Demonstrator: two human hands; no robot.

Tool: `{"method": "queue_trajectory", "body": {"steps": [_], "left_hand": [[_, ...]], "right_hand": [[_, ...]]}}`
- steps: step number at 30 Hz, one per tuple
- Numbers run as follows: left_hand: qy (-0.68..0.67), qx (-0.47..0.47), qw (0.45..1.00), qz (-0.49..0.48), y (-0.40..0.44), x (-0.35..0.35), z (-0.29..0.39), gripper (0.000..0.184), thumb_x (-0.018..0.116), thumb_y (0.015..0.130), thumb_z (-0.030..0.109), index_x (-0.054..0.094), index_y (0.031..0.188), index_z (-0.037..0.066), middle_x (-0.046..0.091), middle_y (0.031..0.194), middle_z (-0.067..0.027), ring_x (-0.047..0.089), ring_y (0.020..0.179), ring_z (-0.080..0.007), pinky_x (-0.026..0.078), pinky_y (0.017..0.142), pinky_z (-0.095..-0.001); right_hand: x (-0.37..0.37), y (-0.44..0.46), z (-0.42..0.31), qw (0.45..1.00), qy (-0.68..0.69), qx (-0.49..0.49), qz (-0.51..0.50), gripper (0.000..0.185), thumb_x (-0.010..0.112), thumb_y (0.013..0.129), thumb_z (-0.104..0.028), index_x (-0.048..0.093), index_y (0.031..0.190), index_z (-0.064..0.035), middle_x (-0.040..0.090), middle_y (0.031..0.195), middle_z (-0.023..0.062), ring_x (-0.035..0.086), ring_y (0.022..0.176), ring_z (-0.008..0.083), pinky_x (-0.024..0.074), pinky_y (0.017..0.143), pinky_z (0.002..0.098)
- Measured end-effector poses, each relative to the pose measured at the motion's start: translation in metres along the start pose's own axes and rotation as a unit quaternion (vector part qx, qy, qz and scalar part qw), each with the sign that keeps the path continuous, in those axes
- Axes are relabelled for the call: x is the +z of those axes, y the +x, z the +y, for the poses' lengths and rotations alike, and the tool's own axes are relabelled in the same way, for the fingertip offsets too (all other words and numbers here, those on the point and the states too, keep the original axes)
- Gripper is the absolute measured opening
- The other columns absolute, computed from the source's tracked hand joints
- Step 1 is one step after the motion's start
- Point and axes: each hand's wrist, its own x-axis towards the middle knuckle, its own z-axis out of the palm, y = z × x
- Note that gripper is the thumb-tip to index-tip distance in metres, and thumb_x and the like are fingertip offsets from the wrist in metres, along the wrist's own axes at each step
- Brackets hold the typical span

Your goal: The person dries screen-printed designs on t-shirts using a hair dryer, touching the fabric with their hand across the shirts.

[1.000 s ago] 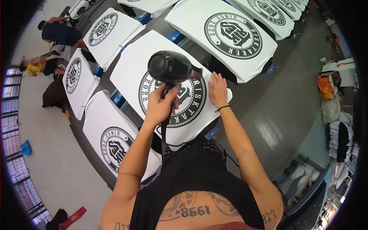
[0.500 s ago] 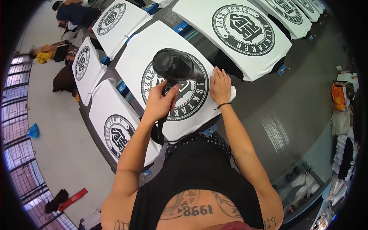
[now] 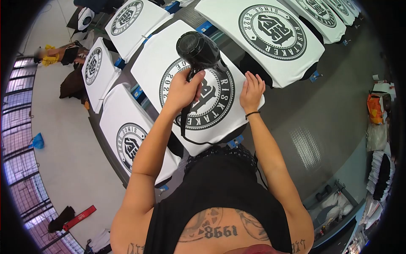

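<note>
Above the shirt's [image 3: 153, 57] print [image 3: 210, 94], the dryer [image 3: 197, 49], handle [image 3: 185, 113] wrapped in the left hand's [image 3: 182, 91] grip, hangs farther out than a moment ago, seemingly aimed at the print's far side, while the right hand [image 3: 252, 91], loosely spread, lies at the shirt's edge.

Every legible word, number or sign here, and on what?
"RISKTAKER": shirt under hair dryer; upper-right shirt.
"SINCE 2022": upper-right shirt; lower-left shirt; partly covered under hair dryer.
"1998", upside down: chest tattoo.
Too small or blurred: long red item, arm tattoos, farther shirts.
</note>
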Motion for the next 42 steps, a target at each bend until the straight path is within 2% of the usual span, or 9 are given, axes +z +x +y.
{"method": "queue_trajectory", "body": {"steps": [4, 7, 9, 14, 19, 22, 27, 38, 42], "left_hand": [[0.000, -0.033, 0.995, -0.098, -0.032, -0.004, -0.007, 0.031, 0.063, 0.098, 0.028, 0.060, 0.089, -0.002, 0.056, 0.059, -0.0036, 0.053, 0.046, -0.0099, 0.044, 0.045, -0.0271], [0.027, -0.045, 0.996, -0.070, -0.069, -0.005, -0.021, 0.031, 0.064, 0.098, 0.027, 0.061, 0.095, -0.004, 0.054, 0.058, -0.0011, 0.054, 0.048, -0.0090, 0.044, 0.045, -0.0263], [0.032, -0.051, 0.997, -0.056, -0.088, -0.005, -0.017, 0.032, 0.064, 0.098, 0.028, 0.061, 0.097, -0.004, 0.055, 0.058, -0.0007, 0.055, 0.048, -0.0084, 0.044, 0.045, -0.0256], [0.033, -0.064, 0.996, -0.047, -0.106, -0.013, -0.028, 0.032, 0.065, 0.097, 0.028, 0.061, 0.097, -0.003, 0.054, 0.058, -0.0003, 0.054, 0.049, -0.0073, 0.045, 0.046, -0.0247], [0.008, -0.067, 0.997, -0.033, -0.125, -0.018, -0.043, 0.030, 0.066, 0.096, 0.027, 0.062, 0.097, -0.003, 0.055, 0.060, -0.0006, 0.053, 0.048, -0.0068, 0.045, 0.046, -0.0244], [-0.001, -0.070, 0.997, -0.022, -0.138, -0.024, -0.051, 0.031, 0.069, 0.095, 0.025, 0.065, 0.105, -0.004, 0.054, 0.060, 0.0012, 0.053, 0.047, -0.0062, 0.042, 0.044, -0.0242], [-0.005, -0.086, 0.996, 0.035, -0.165, -0.032, -0.061, 0.027, 0.066, 0.097, 0.023, 0.064, 0.103, -0.003, 0.056, 0.062, -0.0004, 0.051, 0.050, -0.0074, 0.042, 0.046, -0.0252], [-0.089, -0.138, 0.978, 0.130, -0.202, -0.055, -0.093, 0.028, 0.068, 0.095, 0.022, 0.067, 0.111, -0.001, 0.056, 0.061, 0.0008, 0.052, 0.049, -0.0065, 0.043, 0.045, -0.0228], [-0.070, -0.119, 0.972, 0.191, -0.206, -0.069, -0.102, 0.026, 0.068, 0.096, 0.021, 0.065, 0.105, -0.003, 0.057, 0.065, -0.0007, 0.052, 0.050, -0.0067, 0.043, 0.045, -0.0234]], "right_hand": [[-0.018, -0.005, 0.012, 0.999, 0.021, -0.017, 0.016, 0.033, 0.050, 0.101, -0.020, 0.065, 0.128, -0.0092, 0.061, 0.136, 0.0028, 0.043, 0.134, 0.0302, 0.0236, 0.116, 0.0473], [-0.048, -0.019, 0.008, 1.000, 0.027, -0.005, -0.009, 0.033, 0.052, 0.099, -0.018, 0.065, 0.128, -0.0085, 0.061, 0.138, 0.0019, 0.043, 0.133, 0.0315, 0.0245, 0.115, 0.0476], [-0.065, -0.025, 0.004, 0.997, 0.008, -0.050, -0.058, 0.034, 0.051, 0.100, -0.019, 0.064, 0.130, -0.0086, 0.059, 0.141, 0.0016, 0.040, 0.135, 0.0330, 0.0250, 0.115, 0.0465], [-0.051, -0.029, -0.011, 0.977, -0.021, -0.128, -0.170, 0.044, 0.053, 0.099, -0.024, 0.055, 0.141, -0.0097, 0.050, 0.150, 0.0006, 0.034, 0.140, 0.0361, 0.0178, 0.118, 0.0568], [-0.017, -0.012, -0.018, 0.954, -0.075, -0.189, -0.219, 0.050, 0.053, 0.100, -0.029, 0.048, 0.146, -0.0108, 0.042, 0.156, -0.0002, 0.029, 0.143, 0.0376, 0.0164, 0.118, 0.0607], [0.004, 0.001, -0.020, 0.935, -0.116, -0.227, -0.245, 0.058, 0.052, 0.100, -0.039, 0.043, 0.150, -0.0099, 0.035, 0.160, 0.0004, 0.021, 0.148, 0.0401, 0.0109, 0.118, 0.0648], [0.022, 0.005, -0.016, 0.918, -0.169, -0.258, -0.250, 0.070, 0.049, 0.099, -0.053, 0.041, 0.152, -0.0090, 0.033, 0.162, 0.0023, 0.018, 0.149, 0.0430, 0.0090, 0.116, 0.0683], [0.020, 0.005, -0.022, 0.908, -0.198, -0.247, -0.274, 0.068, 0.048, 0.100, -0.052, 0.038, 0.154, -0.0117, 0.033, 0.162, 0.0003, 0.016, 0.151, 0.0406, 0.0080, 0.116, 0.0685], [0.019, 0.005, -0.022, 0.911, -0.189, -0.243, -0.273, 0.068, 0.047, 0.100, -0.053, 0.041, 0.152, -0.0093, 0.033, 0.162, 0.0012, 0.014, 0.151, 0.0417, 0.0060, 0.115, 0.0697]]}}
